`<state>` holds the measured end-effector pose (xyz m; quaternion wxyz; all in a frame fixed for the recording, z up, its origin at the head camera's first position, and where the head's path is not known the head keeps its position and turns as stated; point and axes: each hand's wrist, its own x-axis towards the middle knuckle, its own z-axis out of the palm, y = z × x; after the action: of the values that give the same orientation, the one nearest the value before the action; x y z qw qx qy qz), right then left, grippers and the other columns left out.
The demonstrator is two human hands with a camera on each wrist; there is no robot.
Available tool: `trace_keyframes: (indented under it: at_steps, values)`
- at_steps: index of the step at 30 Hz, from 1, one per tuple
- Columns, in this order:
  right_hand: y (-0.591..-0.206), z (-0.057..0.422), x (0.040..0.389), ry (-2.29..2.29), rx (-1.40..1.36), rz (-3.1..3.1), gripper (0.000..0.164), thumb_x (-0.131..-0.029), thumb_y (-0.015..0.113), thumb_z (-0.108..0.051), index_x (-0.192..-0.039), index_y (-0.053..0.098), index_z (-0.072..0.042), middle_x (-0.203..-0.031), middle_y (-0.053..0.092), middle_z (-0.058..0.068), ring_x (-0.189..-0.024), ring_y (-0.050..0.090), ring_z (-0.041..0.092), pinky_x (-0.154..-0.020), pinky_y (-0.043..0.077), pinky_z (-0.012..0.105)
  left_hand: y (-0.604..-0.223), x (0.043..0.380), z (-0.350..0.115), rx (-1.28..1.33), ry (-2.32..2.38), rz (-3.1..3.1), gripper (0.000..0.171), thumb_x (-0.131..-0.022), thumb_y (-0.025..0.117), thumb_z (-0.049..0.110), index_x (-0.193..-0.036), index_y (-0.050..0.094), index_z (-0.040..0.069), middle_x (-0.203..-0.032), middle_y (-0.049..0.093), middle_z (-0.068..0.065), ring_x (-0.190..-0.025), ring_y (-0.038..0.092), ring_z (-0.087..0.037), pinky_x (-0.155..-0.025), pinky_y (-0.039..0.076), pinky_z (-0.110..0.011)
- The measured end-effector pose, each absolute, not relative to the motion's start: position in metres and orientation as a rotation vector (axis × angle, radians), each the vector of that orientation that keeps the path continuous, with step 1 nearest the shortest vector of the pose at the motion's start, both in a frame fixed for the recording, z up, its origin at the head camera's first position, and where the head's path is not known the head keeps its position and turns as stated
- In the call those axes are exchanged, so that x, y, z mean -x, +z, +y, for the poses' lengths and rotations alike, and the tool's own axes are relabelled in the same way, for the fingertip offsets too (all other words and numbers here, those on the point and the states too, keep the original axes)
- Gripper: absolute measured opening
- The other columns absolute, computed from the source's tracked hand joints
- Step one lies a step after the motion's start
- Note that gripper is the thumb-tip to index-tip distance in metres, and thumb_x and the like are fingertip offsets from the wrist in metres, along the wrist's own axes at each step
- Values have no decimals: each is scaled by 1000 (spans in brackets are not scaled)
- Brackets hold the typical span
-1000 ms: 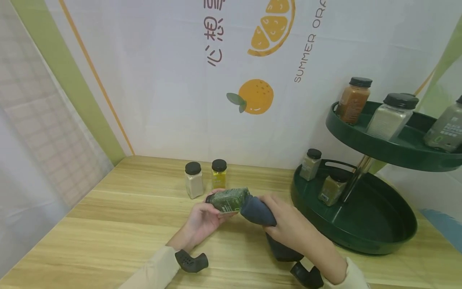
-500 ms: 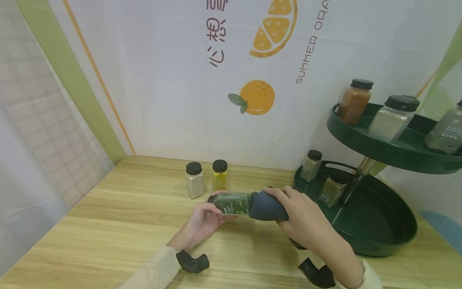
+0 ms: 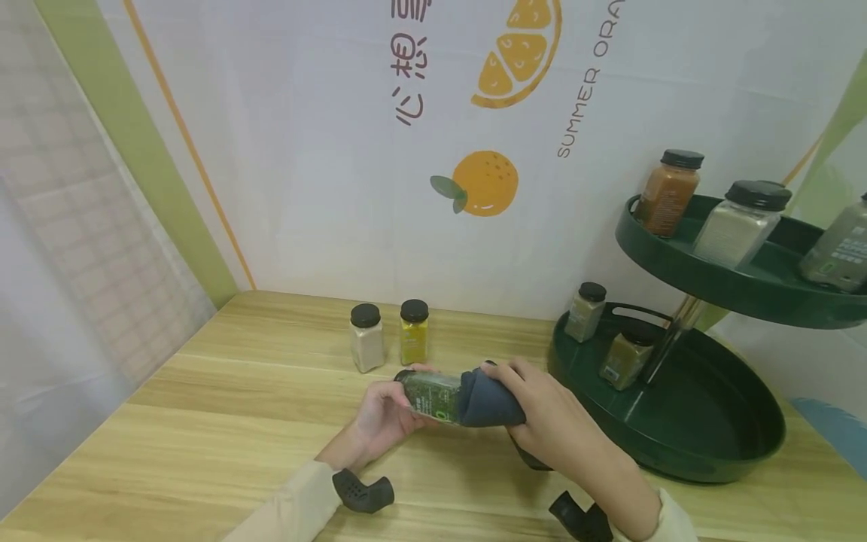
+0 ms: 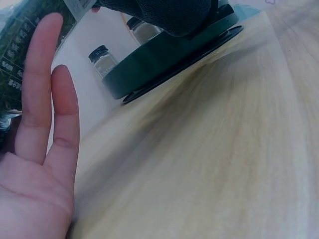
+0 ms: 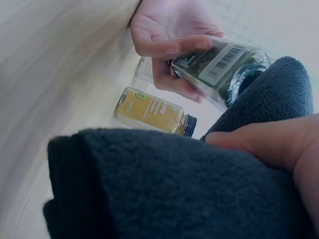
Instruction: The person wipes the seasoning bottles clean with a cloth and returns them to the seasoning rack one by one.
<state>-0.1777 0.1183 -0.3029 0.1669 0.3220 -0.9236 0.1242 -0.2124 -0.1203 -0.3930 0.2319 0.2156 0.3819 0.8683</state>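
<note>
Right hand (image 3: 547,418) and its dark blue cloth (image 3: 493,399) have slid a bit left and nearer since half a second ago, and the green jar (image 3: 433,395) now slants nearer at its right end. Left hand (image 3: 384,423)'s got that jar gripped sideways, cap leftward; right one's clutching the cloth against its base. Yellow jar (image 3: 414,337)'s standing just beyond, green stand (image 3: 677,449) off right.
</note>
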Motion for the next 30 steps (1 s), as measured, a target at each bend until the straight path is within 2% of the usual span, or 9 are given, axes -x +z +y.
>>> trace_keyframes:
  at_steps: [7, 10, 13, 16, 19, 22, 26, 30]
  values:
    - [-301, 125, 180, 249, -888, -2714, 60, -70, 78, -8, -125, 54, -18, -106, 59, 3, -86, 62, 22, -74, 52, 38, -393, 211, -121, -600, 2424, 891, 43, -70, 47, 9, -113, 51, 16, -104, 58, 2, -85, 59, -14, -79, 45, -29]
    - [-300, 131, 182, 173, -804, -2822, 63, -68, 80, -9, -124, 54, -19, -107, 60, 5, -87, 63, 25, -72, 52, 41, -392, 211, -120, -587, 2446, 824, 37, -79, 45, 14, -116, 47, 14, -108, 57, -2, -90, 58, -15, -85, 45, -29]
    - [-303, 135, 185, 177, -703, -2904, 69, -69, 80, -11, -130, 49, -17, -112, 58, 10, -94, 61, 29, -73, 52, 45, -392, 211, -118, -545, 2472, 804, 30, -90, 38, 20, -119, 41, 14, -108, 58, -4, -90, 60, -15, -89, 46, -29]
    - [-308, 136, 189, 316, -661, -2926, 76, -75, 77, -23, -139, 37, -13, -121, 52, 16, -105, 58, 32, -78, 51, 47, -391, 213, -114, -465, 2522, 830, 25, -96, 29, 21, -117, 42, 15, -100, 62, -2, -79, 63, -12, -87, 48, -29]
    - [-313, 137, 191, 477, -716, -2965, 80, -82, 69, -39, -145, 27, -13, -133, 45, 17, -117, 52, 33, -86, 49, 48, -391, 214, -111, -362, 2585, 874, 24, -98, 28, 24, -113, 45, 16, -93, 63, 1, -75, 63, -10, -83, 48, -26]
    - [-316, 137, 190, 561, -843, -3055, 70, -87, 61, -42, -145, 31, -16, -138, 42, 14, -124, 47, 30, -94, 45, 47, -389, 215, -110, -248, 2630, 908, 22, -97, 32, 27, -115, 41, 17, -95, 60, 4, -84, 60, -8, -83, 47, -22]
    - [-319, 135, 188, 426, -1007, -3160, 55, -88, 63, -29, -138, 44, -16, -138, 44, 16, -125, 46, 32, -96, 43, 48, -387, 213, -110, -144, 2610, 1006, 32, -96, 35, 31, -125, 32, 18, -99, 55, 7, -92, 56, -7, -87, 45, -22]
    - [-317, 136, 189, 400, -1000, -3222, 52, -89, 62, -26, -138, 46, -17, -142, 40, 18, -128, 43, 35, -99, 40, 50, -386, 211, -112, -113, 2583, 1128, 43, -95, 37, 32, -134, 26, 16, -102, 53, 5, -95, 54, -10, -89, 45, -27]
